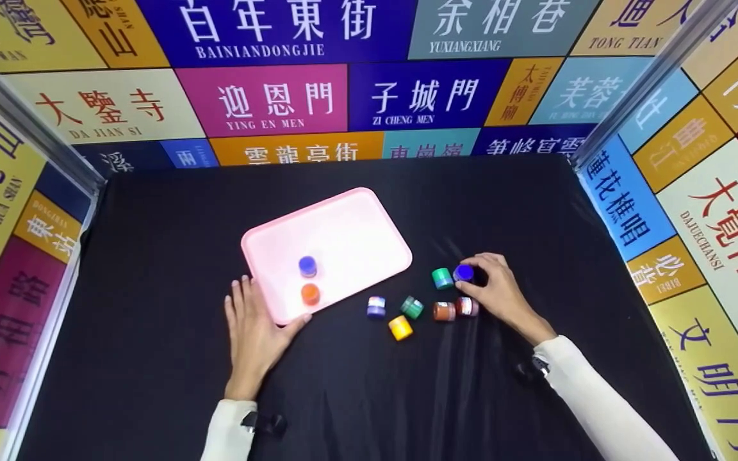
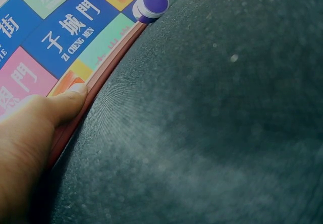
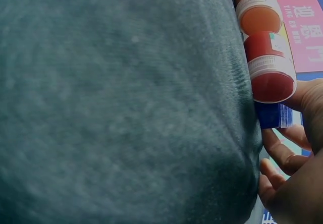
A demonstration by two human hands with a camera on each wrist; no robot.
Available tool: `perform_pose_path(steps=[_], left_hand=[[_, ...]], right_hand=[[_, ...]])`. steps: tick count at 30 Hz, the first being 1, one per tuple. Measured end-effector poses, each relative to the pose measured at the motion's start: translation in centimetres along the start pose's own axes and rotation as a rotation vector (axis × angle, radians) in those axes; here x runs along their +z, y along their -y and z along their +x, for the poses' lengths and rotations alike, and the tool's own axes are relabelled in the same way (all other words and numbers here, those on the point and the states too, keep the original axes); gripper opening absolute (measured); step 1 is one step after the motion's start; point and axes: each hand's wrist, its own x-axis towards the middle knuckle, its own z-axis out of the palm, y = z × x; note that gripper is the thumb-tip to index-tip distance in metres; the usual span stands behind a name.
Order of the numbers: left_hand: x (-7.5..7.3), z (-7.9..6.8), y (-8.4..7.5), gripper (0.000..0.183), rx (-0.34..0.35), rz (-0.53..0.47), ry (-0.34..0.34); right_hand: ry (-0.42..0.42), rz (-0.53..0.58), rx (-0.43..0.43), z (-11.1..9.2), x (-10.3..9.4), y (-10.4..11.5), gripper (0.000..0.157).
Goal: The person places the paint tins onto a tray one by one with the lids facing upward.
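Note:
My left hand (image 1: 257, 333) rests at the near-left corner of a pink tray (image 1: 356, 230), its fingers straight along the left side and its thumb at the near edge. On the tray stand a purple paint jar (image 1: 307, 266) and an orange paint jar (image 1: 310, 294). To the tray's right, my right hand (image 1: 500, 288) pinches a blue paint jar (image 1: 464, 273) between thumb and fingers. A green jar (image 1: 442, 278) is just left of it. In the right wrist view, a red jar (image 3: 272, 67) partly hides the blue one.
Near the tray's front right lie a white-and-purple jar (image 1: 376, 307), a dark green jar (image 1: 412, 307), a yellow jar (image 1: 400, 328) and a brown-orange jar (image 1: 444, 312). Black cloth (image 1: 343, 397) covers the table. Printed panels (image 1: 260, 96) stand at the back and sides.

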Motion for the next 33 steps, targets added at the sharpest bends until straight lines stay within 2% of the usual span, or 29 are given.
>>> perform_pose_path(steps=[17, 26, 30, 33], left_hand=[[0.0, 0.0, 0.0, 0.133, -0.006, 0.006, 0.013], [-0.1, 0.1, 0.0, 0.134, -0.017, 0.012, 0.029], [-0.1, 0.1, 0.0, 0.134, -0.016, 0.007, 0.027], [-0.1, 0.1, 0.0, 0.135, -0.013, 0.004, 0.023]], right_hand=[[-0.054, 0.027, -0.05, 0.8, 0.1, 0.3, 0.037], [-0.1, 0.057, -0.153, 1.9, 0.7, 0.2, 0.037], [-0.081, 0.06, -0.13, 2.4, 0.8, 0.6, 0.039], [-0.049, 0.036, -0.082, 2.9, 0.7, 1.3, 0.04]])
